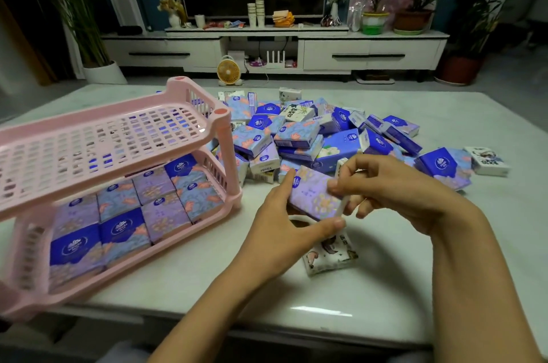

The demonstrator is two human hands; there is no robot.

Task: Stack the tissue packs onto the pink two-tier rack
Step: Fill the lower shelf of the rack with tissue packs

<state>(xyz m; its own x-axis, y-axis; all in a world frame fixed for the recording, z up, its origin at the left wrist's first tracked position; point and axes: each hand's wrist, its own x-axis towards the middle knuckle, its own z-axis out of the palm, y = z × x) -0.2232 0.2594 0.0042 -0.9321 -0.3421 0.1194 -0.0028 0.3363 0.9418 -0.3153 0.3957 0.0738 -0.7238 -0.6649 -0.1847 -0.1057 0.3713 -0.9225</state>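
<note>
Currently, a lilac tissue pack (314, 196) is being held just above the table (296, 303), toward the middle of its near edge, tilted with its long side running far-left to near-right. The left hand (278, 232) is clamping it, with the fingers lying along the pack's left edge and the thumb pressing at its near corner. The right hand (394, 187) is pinching the pack's right end with curled fingertips. A white printed pack (329, 256) is lying flat on the table beneath the hands. The pink two-tier rack (98, 137) is standing at the table's left edge; stacked packs (127, 214) are filling its lower tier in rows. A loose pile of packs (326, 131) is sitting toward the far edge, just right of the rack.
</note>
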